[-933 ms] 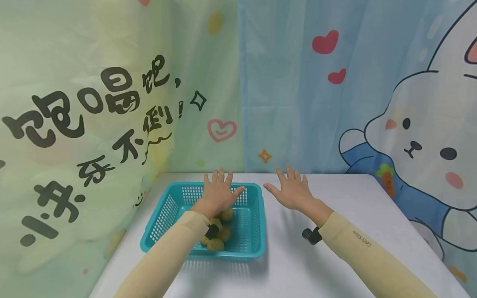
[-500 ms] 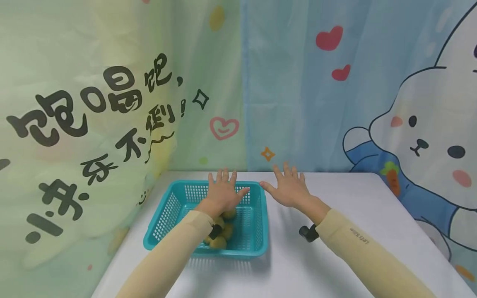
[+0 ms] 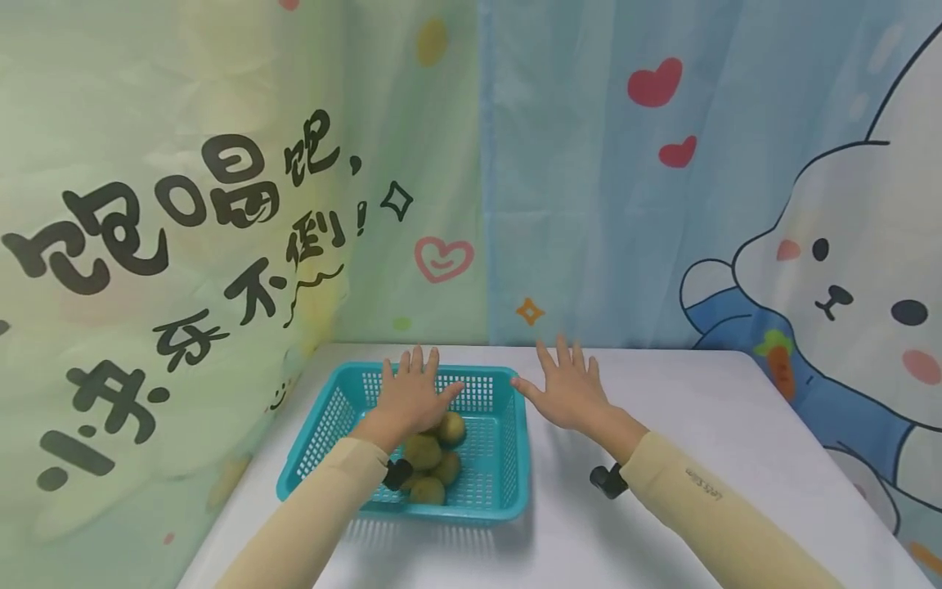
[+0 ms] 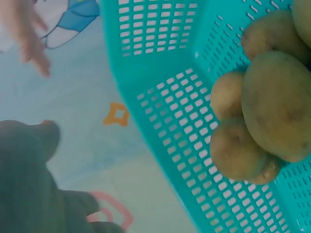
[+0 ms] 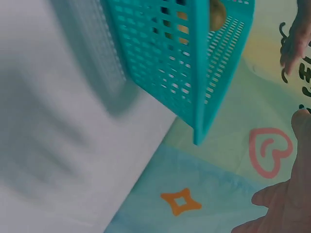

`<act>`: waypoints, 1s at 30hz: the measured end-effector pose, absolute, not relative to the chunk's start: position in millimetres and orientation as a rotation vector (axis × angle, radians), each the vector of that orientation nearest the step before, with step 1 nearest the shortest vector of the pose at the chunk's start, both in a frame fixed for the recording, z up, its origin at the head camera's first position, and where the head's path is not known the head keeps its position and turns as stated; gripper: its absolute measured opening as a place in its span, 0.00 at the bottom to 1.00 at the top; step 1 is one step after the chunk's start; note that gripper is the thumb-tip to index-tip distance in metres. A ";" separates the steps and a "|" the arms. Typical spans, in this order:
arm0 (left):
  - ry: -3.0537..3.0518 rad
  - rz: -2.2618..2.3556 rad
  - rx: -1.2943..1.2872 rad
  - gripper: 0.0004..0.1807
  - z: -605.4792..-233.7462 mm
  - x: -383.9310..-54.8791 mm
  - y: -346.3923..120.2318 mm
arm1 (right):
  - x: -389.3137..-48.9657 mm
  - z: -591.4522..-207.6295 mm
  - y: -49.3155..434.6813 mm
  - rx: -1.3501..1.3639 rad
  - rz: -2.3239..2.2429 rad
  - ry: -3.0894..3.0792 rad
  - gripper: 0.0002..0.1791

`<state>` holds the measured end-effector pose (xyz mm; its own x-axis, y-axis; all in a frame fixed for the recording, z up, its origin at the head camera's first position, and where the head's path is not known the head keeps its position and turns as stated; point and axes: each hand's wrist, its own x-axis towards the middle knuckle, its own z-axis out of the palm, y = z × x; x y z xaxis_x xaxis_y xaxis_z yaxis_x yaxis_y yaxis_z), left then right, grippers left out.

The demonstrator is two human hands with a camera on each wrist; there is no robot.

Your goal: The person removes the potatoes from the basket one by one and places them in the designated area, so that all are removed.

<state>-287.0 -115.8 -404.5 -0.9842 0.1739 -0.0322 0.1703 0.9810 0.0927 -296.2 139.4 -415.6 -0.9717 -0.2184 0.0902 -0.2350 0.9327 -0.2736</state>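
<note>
A turquoise plastic basket (image 3: 515, 458) with perforated walls stands on the table, left of centre. Several brown potatoes (image 3: 423, 451) lie heaped inside it; the left wrist view shows them close, one large potato (image 4: 278, 104) on top. My left hand (image 3: 410, 399) hovers above the basket, fingers spread, holding nothing. Over the table just right of the basket is my right hand (image 3: 568, 394), its fingers spread too and its thumb near the basket's right rim. In the right wrist view the basket's corner (image 5: 197, 97) appears beside that hand.
A white table (image 3: 662, 409) runs back to a printed curtain (image 3: 559, 164) with hearts, lettering and a cartoon rabbit. Black wrist devices, such as the right wrist camera (image 3: 607, 481), hang under both sleeves.
My left hand has shifted left and slightly down over the basket, uncovering more of the potatoes. My right hand has lowered slightly. The head view has moved a little; the basket keeps its place.
</note>
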 end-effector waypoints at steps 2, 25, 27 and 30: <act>3.066 0.152 0.255 0.45 -404.4 -278.3 -128.6 | -293.5 -422.7 138.4 0.364 0.433 -3.037 0.50; 3.117 0.636 -0.290 0.47 -473.9 -204.5 -259.6 | -247.5 -455.3 62.7 0.732 1.280 -2.596 0.28; 3.115 0.657 -0.304 0.46 -473.4 -206.8 -260.0 | -246.9 -460.9 57.9 0.774 1.303 -2.571 0.26; 3.104 0.662 -0.337 0.42 -472.3 -212.2 -262.0 | -244.6 -471.2 50.2 0.805 1.289 -2.611 0.26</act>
<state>-212.2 -262.0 -472.3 -0.9765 -0.2154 0.0047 -0.1947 0.8917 0.4086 -244.6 50.2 -471.2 -0.8512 -0.4079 0.3303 -0.5103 0.4956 -0.7029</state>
